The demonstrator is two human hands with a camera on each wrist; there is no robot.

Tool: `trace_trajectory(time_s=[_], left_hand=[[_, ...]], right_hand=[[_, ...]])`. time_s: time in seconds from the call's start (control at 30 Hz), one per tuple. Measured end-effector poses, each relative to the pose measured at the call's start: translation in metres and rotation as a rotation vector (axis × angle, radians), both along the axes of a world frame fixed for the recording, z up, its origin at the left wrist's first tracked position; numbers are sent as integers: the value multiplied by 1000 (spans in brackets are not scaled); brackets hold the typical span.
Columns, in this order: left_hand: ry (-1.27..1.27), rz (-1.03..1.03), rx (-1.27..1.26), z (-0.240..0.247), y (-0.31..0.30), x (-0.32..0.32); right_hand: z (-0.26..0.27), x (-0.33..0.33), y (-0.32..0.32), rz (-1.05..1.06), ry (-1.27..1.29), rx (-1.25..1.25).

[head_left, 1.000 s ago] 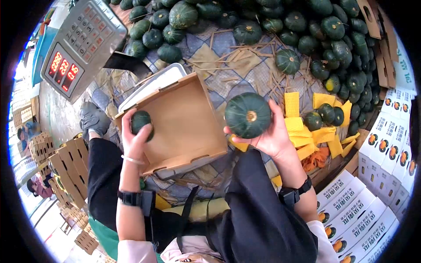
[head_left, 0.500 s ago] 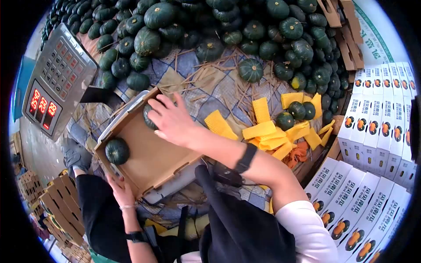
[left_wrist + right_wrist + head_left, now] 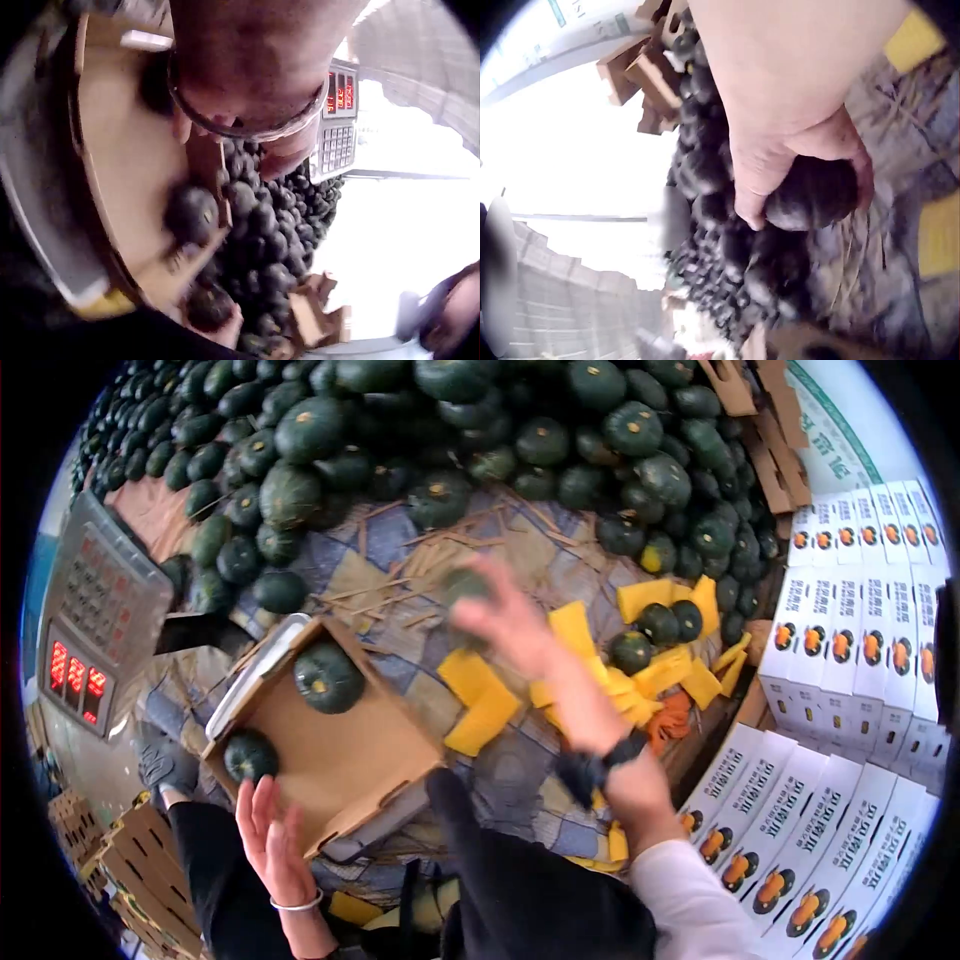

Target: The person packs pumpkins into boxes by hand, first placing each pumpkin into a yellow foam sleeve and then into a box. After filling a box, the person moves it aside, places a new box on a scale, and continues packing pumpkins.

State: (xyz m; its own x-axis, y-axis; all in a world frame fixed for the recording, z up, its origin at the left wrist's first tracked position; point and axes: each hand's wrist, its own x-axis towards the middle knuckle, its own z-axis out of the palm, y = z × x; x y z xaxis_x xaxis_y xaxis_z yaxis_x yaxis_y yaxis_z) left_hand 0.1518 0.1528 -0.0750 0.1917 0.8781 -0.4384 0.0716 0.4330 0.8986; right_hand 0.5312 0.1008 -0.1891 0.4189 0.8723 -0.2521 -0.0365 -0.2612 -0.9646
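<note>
My right hand [image 3: 505,610], blurred in the head view, grips a dark green pumpkin [image 3: 814,195] above the patterned floor cloth; its fingers and thumb curl round it in the right wrist view. An open cardboard box [image 3: 350,745] sits tilted on the scale platform [image 3: 258,665]. Inside it, a larger green pumpkin [image 3: 329,677] lies at the far corner and a smaller pumpkin [image 3: 250,756] at the left corner. Close by the smaller one, my left hand [image 3: 275,845] is at the box's near left side, fingers extended and holding nothing.
A heap of pumpkins [image 3: 440,420] fills the far side. The scale's display [image 3: 75,675] stands at left. Yellow foam sleeves [image 3: 480,700] and several small pumpkins [image 3: 658,623] lie right of the box. White printed cartons [image 3: 840,650] are stacked at far right, brown cartons [image 3: 150,860] at lower left.
Both pumpkins formerly in my hands now lie in the box. My right hand has moved right, away from it, and picked up the pumpkin from the cloth. My left hand is empty.
</note>
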Motion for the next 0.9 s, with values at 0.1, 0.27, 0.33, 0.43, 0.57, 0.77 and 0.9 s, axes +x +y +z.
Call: trace_trajectory(time_s=[0.1,0.27,0.33,0.43,0.57,0.77,0.9], left_hand=[[-674,-104,-371,26,-14,79],[-426,-113,-442,-11,-5,20],[-74,-206,-181,-12,4,28],[751,-485,717,-56,14,30],[1155,-593,742,-83,5,56],[352,-419,349,-36,-1,86],[-519,-225,-395,8,-32,165]], right_hand=[[36,-52,-35,392,373,212],[19,-3,-81,-36,-39,-132],[-28,72,-104,-327,-611,-356],[-50,170,-99,-594,-1097,-593],[-63,203,-61,-518,-1100,-806],[-24,163,-61,-396,-486,-611],[43,88,-97,30,248,109]])
